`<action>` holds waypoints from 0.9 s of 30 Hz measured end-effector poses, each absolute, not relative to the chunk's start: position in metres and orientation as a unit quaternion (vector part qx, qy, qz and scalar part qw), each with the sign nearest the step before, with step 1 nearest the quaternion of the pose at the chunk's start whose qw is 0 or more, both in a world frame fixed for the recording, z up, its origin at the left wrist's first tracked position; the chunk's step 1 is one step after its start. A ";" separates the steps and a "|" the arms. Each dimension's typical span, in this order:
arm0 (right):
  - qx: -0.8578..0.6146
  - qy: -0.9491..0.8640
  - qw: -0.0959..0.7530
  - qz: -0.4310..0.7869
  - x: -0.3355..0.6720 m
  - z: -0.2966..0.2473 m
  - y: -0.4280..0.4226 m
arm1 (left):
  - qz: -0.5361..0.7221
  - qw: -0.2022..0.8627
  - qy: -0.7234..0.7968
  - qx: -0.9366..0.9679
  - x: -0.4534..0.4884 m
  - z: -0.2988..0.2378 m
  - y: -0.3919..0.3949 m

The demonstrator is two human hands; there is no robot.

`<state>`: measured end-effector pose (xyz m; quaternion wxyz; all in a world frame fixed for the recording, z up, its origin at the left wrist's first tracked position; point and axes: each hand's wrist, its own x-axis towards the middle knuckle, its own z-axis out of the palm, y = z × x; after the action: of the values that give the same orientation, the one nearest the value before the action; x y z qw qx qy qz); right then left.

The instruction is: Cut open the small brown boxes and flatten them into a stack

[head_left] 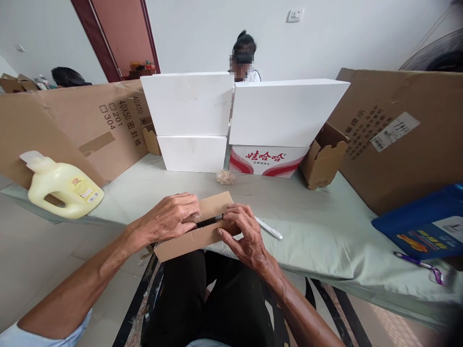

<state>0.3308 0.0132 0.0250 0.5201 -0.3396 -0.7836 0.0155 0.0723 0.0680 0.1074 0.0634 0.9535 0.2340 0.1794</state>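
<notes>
A small brown cardboard box (195, 242) is held at the near edge of the table, its narrow top partly open and dark inside. My left hand (172, 217) grips its left end, fingers curled into the gap between the flaps; a bit of clear film or tape shows by the fingertips. At the right end my right hand (246, 233) is closed on the box, thumb on the near side and fingers over the top. What lies inside is hidden. Just beyond my right hand rests a slim white handled tool (269, 228), its far end partly hidden.
A crumpled clear wad (225, 177) lies before stacked white boxes (191, 106). Large cardboard sheets (94, 130) stand at both sides. A yellow jug (67, 188) is left; a blue container (423, 224) and purple pen-like item (419, 264) are right. A person (256, 76) sits behind the boxes.
</notes>
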 end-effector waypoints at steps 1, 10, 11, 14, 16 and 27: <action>-0.338 -0.782 0.522 0.017 0.331 0.025 0.013 | 0.182 0.071 0.231 0.953 0.073 0.108 0.068; -0.331 -0.785 0.523 0.024 0.330 0.026 0.012 | 0.205 0.190 0.274 0.920 0.072 0.107 0.070; -0.331 -0.785 0.523 0.024 0.330 0.026 0.012 | 0.212 0.195 0.277 0.917 0.071 0.106 0.071; -0.330 -0.783 0.527 0.020 0.330 0.025 0.012 | 0.251 0.210 0.282 0.902 0.069 0.102 0.073; -0.327 -0.783 0.528 0.020 0.330 0.025 0.012 | 0.284 0.226 0.296 0.883 0.066 0.100 0.074; -0.363 -0.779 0.512 -0.001 0.324 0.024 0.020 | 0.500 0.324 0.366 0.715 0.045 0.110 0.075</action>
<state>0.3238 0.0198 0.0244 0.5117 -0.3629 -0.7788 -0.0013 0.0455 0.0748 0.1098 0.3237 0.7149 0.3662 0.5001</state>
